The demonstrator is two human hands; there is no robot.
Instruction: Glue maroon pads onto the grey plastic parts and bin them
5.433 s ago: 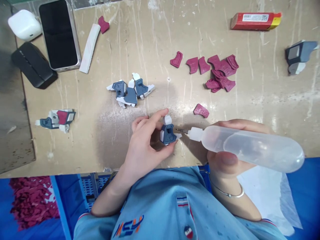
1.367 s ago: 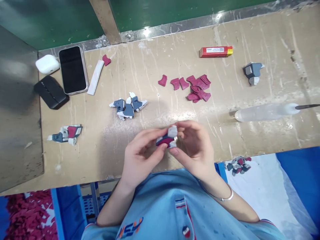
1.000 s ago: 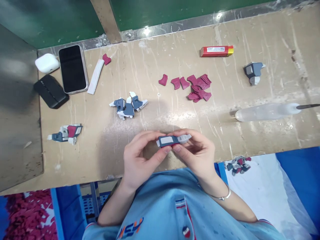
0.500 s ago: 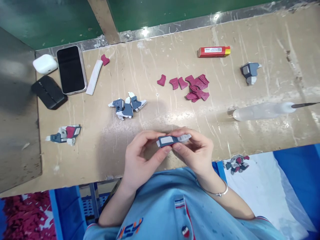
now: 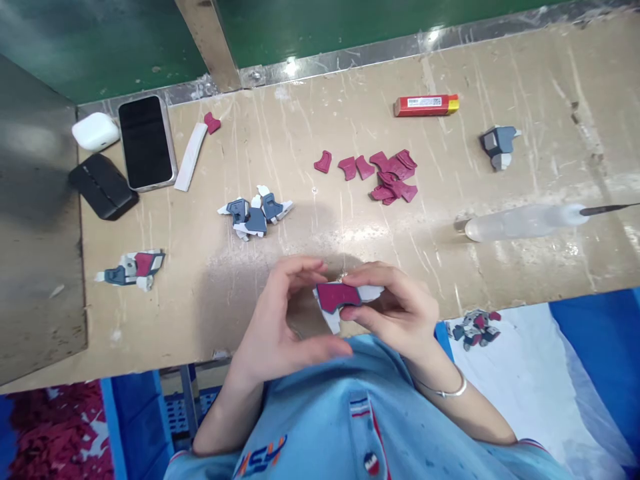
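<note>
My right hand (image 5: pixel 397 303) pinches a small assembled part (image 5: pixel 337 297) by its right side, over the table's front edge. The part's dark red face shows, with a dark rim and white tips at the right and bottom. Close by on the left, my left hand (image 5: pixel 283 320) is spread, thumb apart from the fingers, holding nothing. Beyond the hands lie a pile of dark red pieces (image 5: pixel 395 177) and a cluster of blue-grey and white parts (image 5: pixel 255 217). Another assembly with a red piece (image 5: pixel 133 268) rests at the left.
A phone (image 5: pixel 147 143), a white case (image 5: pixel 96 131) and a black case (image 5: pixel 103 187) sit at the back left. A red stick with a yellow end (image 5: pixel 425 105) and a translucent bottle with a thin tip (image 5: pixel 525 223) lie on the right. Blue bins (image 5: pixel 137 420) stand below the table.
My left hand has let go of the part and opened. The part has turned from its narrow side to its red face, still in my right hand.
</note>
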